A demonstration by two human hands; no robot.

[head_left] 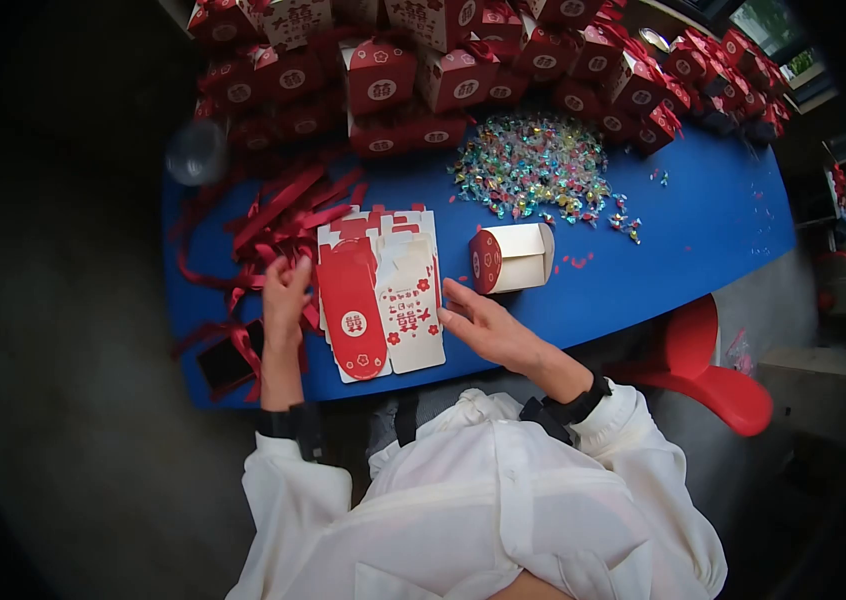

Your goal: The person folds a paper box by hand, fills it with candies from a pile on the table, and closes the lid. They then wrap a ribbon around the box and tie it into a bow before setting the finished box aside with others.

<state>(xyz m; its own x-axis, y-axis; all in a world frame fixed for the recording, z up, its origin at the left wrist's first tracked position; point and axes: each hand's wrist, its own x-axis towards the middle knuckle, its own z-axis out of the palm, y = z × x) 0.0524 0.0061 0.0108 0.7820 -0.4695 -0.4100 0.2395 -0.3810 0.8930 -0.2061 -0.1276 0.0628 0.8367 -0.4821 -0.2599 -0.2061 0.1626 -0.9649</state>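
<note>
A stack of flat gift-box blanks [413, 300], printed red and white with a double-happiness sign, lies on the table in front of me. My left hand [286, 297] is at the stack's left side beside the red ribbons [283, 205], with its fingers loosely bent and apart and nothing visible in them. At the right edge of the stack, my right hand [491, 328] has its fingers stretched out, and the fingertips seem to touch the blanks. A folded box [521, 262], red and white, sits just beyond my right hand, its pale inside showing.
Finished red and white boxes [380, 80] are piled along the back of the blue table [663, 250]. Shiny wrapped candies [533, 165] form a heap before them. A dark phone-like object [226, 362] lies under ribbons at left. A red chair [698, 375] stands at right.
</note>
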